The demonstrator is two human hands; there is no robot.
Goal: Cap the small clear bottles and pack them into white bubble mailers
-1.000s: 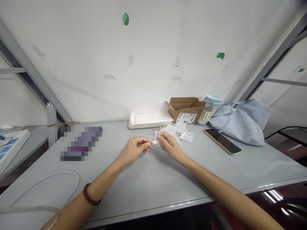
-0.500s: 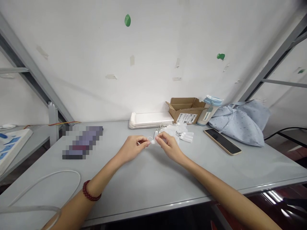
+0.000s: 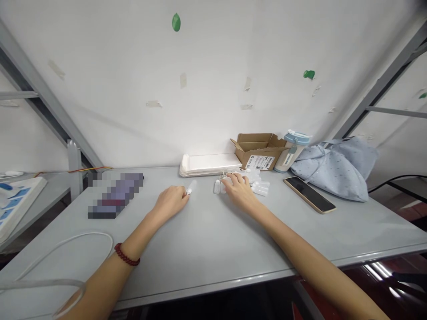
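Observation:
My left hand [image 3: 171, 202] rests low over the grey table on the left, closed on a small translucent white plastic tag [image 3: 191, 187] that pokes out past the fingertips. Over to the right, my right hand [image 3: 242, 191] reaches onto a loose pile of similar plastic tags [image 3: 260, 188] with thin cords. Its fingers are bent downward and somewhat apart, touching the pile; their tips are partly hidden. Two tags [image 3: 217, 186] lie just left of those fingers.
Behind the pile are a flat white stack [image 3: 211, 163] and an open cardboard box [image 3: 258, 153]. A lidded cup [image 3: 289, 153], a light blue fabric bag [image 3: 330, 171] and a phone [image 3: 309, 194] are at the right. A pixelated item [image 3: 116, 195] and a white cable [image 3: 83, 234] lie left.
My hands have separated. The left moved left and down, keeping a small plastic tag; the right let go of its end of the piece and moved onto the pile.

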